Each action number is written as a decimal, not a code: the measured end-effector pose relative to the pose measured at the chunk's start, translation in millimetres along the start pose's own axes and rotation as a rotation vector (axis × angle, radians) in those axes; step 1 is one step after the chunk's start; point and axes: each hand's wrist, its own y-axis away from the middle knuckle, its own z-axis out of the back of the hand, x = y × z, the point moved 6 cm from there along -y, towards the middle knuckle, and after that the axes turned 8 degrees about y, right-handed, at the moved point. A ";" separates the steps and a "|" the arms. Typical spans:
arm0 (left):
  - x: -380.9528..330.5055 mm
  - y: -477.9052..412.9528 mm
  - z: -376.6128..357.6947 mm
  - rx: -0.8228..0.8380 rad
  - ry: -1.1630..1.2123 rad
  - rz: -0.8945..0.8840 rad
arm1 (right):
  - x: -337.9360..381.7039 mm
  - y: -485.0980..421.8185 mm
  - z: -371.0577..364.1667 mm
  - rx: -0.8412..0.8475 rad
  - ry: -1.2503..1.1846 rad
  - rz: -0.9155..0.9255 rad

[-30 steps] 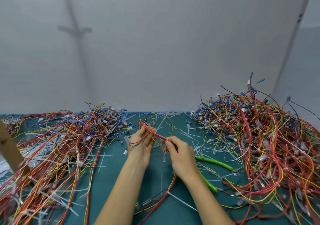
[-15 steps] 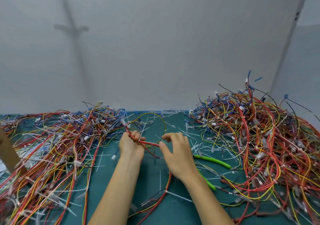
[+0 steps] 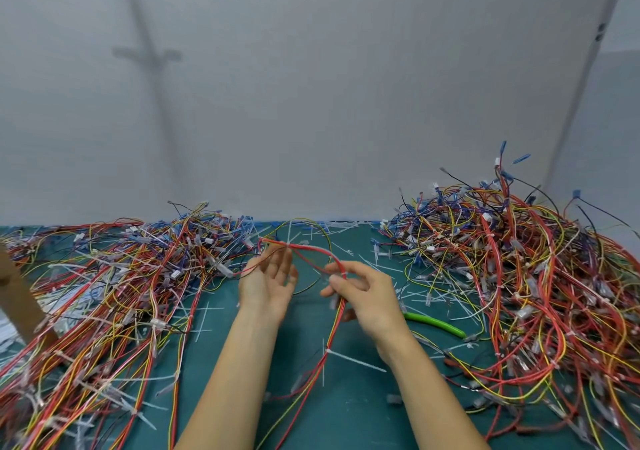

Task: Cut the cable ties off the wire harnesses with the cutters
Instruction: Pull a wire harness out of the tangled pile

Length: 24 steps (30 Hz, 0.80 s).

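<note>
Head view: our right hand [image 3: 367, 297] pinches the red wire harness [image 3: 311, 251]; left hand [image 3: 268, 283] beneath it, fingers relaxed; green-handled cutters [image 3: 434, 325] right of it.

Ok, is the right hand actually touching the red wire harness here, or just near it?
Touching. The head view shows the right hand pinching the red wire harness between thumb and forefinger, with the wires running down past the palm.
</note>
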 end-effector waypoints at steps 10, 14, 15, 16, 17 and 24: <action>37.0 31.5 -17.8 0.559 -1.243 0.226 | 3.0 -2.7 21.1 -0.306 -0.308 0.049; 38.9 37.3 -22.3 0.650 -1.227 0.168 | 3.1 -1.6 21.1 -0.298 -0.330 0.063; 35.3 36.9 -23.9 0.650 -1.193 0.138 | 2.9 -1.8 21.4 -0.291 -0.372 0.059; 31.9 37.0 -25.2 0.656 -1.164 0.124 | 2.7 -2.4 22.0 -0.282 -0.421 0.058; 29.8 37.5 -26.3 0.665 -1.137 0.122 | 3.3 -2.7 22.2 -0.271 -0.461 0.062; 24.4 30.8 -32.9 0.522 -0.961 -0.083 | 0.2 -3.3 20.3 -0.250 -0.409 0.014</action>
